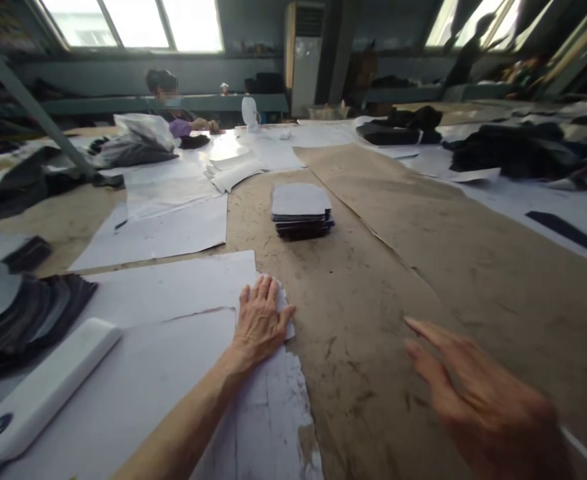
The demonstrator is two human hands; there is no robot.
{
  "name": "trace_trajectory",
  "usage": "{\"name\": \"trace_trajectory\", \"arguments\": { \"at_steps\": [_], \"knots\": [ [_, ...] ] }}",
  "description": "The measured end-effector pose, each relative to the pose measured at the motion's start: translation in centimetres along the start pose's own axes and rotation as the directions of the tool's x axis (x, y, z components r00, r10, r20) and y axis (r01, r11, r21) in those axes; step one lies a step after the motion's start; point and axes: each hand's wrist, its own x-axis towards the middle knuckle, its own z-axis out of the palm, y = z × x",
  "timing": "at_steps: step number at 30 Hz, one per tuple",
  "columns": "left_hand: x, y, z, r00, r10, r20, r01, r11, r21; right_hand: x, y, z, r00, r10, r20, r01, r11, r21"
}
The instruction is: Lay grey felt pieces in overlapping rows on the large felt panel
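My left hand (259, 320) lies flat on white paper sheets (183, 293) at the edge of the brown paper-covered table (383, 280), fingers together and stretched out over a small pile of white pieces (282, 300). My right hand (478, 393) hovers above the brown paper at the lower right, fingers extended and apart, holding nothing; it is slightly blurred. A stack of dark cut pieces topped with a white sheet (301, 210) sits farther ahead in the middle of the table.
A white elongated device (43, 390) lies at the lower left beside fanned dark fabric pieces (28, 307). More white sheets (163, 227) and dark fabric piles (518, 150) cover the table. Another person (173, 110) sits at the far left end.
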Motion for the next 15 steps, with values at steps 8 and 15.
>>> {"name": "trace_trajectory", "arguments": {
  "at_steps": [8,15],
  "knots": [
    [0.4,0.1,-0.5,0.997,-0.052,0.062,0.055,0.998,-0.04,15.0,-0.9,14.6,0.999,0.048,0.017,-0.048,0.999,0.004],
    [0.6,0.0,-0.6,0.994,-0.058,0.088,0.066,0.994,-0.087,20.6,0.2,20.5,0.97,-0.07,0.232,0.083,0.995,-0.048]
  ]
}}
